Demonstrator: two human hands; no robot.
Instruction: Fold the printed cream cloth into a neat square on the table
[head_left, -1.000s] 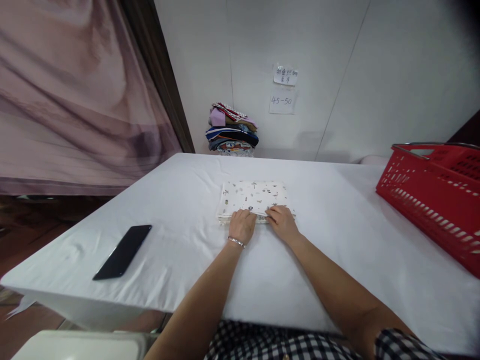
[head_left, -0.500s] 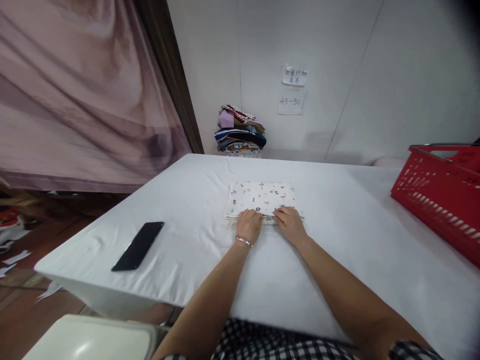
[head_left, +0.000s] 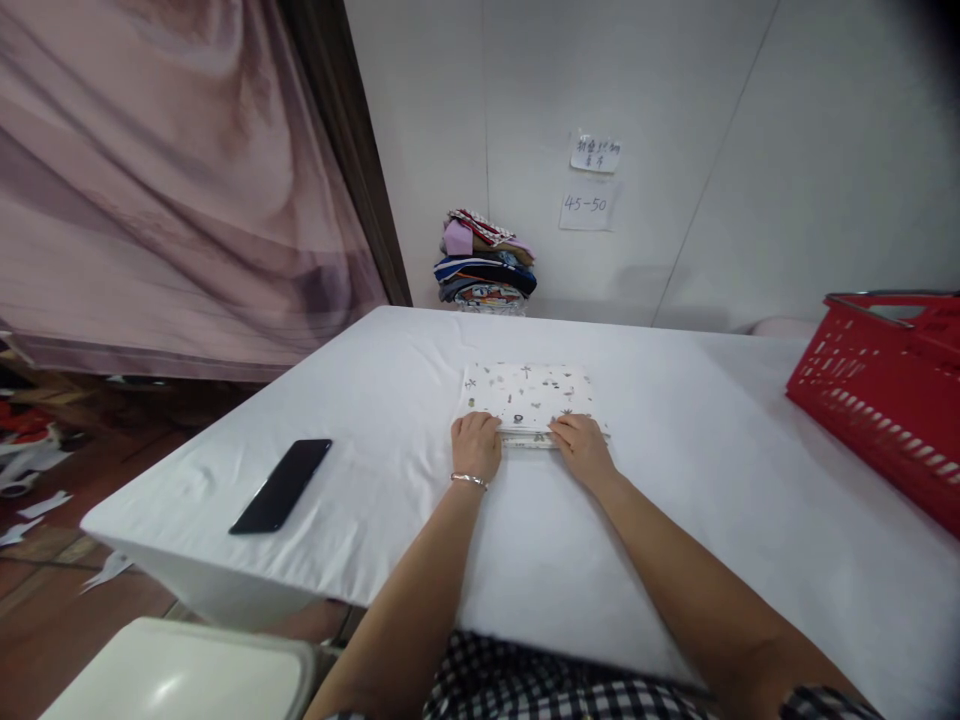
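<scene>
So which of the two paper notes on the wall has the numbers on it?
The lower note, reading 45-50. The upper note above it carries handwritten characters instead.

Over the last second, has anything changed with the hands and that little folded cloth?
The left hand slid a little outward along the near edge of the folded patterned cloth, so the two hands sit wider apart; the right hand kept its place on that edge. The cloth stayed flat and folded on the white table. The phone and red basket did not move; only the view shifted.
</scene>
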